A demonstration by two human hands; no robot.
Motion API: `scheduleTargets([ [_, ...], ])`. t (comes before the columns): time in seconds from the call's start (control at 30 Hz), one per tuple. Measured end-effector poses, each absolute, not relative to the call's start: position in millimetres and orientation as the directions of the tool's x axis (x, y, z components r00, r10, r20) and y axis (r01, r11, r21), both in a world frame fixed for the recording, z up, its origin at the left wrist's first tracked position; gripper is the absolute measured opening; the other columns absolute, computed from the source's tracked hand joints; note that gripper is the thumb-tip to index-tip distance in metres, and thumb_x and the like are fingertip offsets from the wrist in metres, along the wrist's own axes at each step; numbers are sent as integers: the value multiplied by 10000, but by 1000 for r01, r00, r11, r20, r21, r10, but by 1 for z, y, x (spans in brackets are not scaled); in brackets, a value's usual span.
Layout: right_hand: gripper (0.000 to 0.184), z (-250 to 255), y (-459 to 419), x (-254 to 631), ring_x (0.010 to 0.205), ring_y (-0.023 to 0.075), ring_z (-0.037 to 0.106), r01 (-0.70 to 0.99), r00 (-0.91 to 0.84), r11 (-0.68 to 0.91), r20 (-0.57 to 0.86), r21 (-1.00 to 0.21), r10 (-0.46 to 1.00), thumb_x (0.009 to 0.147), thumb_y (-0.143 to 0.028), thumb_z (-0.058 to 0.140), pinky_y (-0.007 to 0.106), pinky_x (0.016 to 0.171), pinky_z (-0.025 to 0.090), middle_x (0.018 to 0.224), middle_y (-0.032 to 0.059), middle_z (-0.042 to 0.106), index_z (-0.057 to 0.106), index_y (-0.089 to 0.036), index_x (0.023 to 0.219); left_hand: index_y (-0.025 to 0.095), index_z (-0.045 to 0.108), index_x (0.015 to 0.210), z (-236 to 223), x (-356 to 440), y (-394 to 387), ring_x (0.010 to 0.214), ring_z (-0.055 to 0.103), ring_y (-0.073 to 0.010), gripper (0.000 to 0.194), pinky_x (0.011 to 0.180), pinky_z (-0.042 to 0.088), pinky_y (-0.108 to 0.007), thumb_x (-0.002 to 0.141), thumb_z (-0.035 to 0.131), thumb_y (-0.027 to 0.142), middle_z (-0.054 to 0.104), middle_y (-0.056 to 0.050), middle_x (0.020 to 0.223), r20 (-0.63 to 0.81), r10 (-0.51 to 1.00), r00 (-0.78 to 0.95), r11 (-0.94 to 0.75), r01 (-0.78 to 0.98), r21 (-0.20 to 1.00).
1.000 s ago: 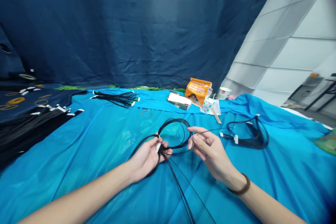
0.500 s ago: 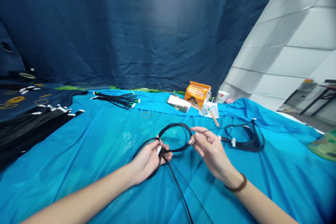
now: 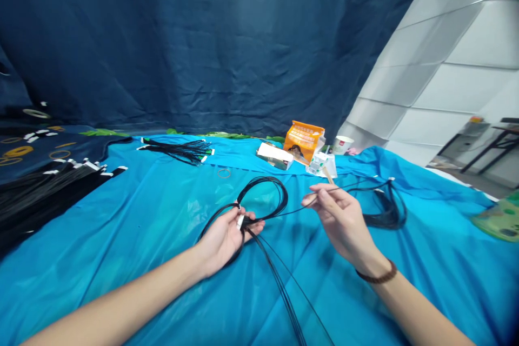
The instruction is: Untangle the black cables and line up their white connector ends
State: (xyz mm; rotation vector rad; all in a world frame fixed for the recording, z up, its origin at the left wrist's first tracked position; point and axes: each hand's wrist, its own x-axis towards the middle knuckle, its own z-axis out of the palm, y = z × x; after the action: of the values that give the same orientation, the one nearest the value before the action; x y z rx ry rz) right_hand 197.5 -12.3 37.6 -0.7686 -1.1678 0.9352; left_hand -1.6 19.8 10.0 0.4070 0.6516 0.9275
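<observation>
A looped bundle of thin black cables point(image 3: 284, 194) with white connectors rests in my left hand point(image 3: 229, 235), palm up, the fingers curled round its gathered middle. Loose cable ends hang from there toward the near edge. My right hand point(image 3: 336, 216) pinches a single black cable point(image 3: 298, 209) drawn out to the right of the loop. That strand runs on past the fingers toward a coiled black cable bundle point(image 3: 385, 219) lying on the blue cloth point(image 3: 162, 259); whether it joins that bundle I cannot tell.
On the left lie many black cables point(image 3: 48, 189) with white connectors, and yellow rings point(image 3: 18, 151). Farther back are a smaller cable bunch point(image 3: 178, 150), a rubber band point(image 3: 224, 173), a small box point(image 3: 274, 155), an orange packet point(image 3: 304, 141) and a paper cup point(image 3: 343, 145).
My right hand has moved right, away from the loop, and a length of cable now stretches between them. The left hand keeps its hold; the view has shifted slightly.
</observation>
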Motion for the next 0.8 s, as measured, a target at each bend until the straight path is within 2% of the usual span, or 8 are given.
scheduleTargets([
  [0.13,116,45,-18,198,714,142,633,-237,61,456,455,-858,888,798,-297,579,267,704,509,665,12,658,638,-202,832,133,488,658,13,-2,18,701,638,-201,220,759,478,-371,833,359,165,607,-67,677,-313,838,448,542,-609,580],
  [0.27,125,55,-23,201,636,114,627,-337,53,451,462,-826,885,782,-327,595,223,631,524,598,-16,634,637,-216,823,132,493,659,16,-4,18,736,638,-211,220,774,469,-383,834,364,170,611,-66,715,-293,838,460,539,-614,577],
  [0.4,125,63,-26,204,530,70,581,-450,89,416,424,-790,901,737,-338,643,169,570,515,516,-55,566,637,-226,794,136,492,650,21,-4,17,733,635,-210,251,767,468,-403,845,340,182,605,-65,711,-287,826,485,554,-609,567],
  [0.6,142,66,-30,205,444,46,495,-548,125,326,310,-770,942,696,-338,680,160,524,501,463,-76,477,630,-222,762,133,508,657,23,-4,14,759,632,-212,263,780,466,-418,848,337,191,605,-61,726,-269,813,515,568,-603,561],
  [0.8,136,69,-35,203,393,39,418,-533,111,293,278,-793,954,715,-339,658,161,439,439,450,-77,405,635,-229,792,137,490,661,26,-5,14,730,636,-194,256,748,486,-372,853,326,183,599,-45,702,-297,828,476,553,-602,576],
])
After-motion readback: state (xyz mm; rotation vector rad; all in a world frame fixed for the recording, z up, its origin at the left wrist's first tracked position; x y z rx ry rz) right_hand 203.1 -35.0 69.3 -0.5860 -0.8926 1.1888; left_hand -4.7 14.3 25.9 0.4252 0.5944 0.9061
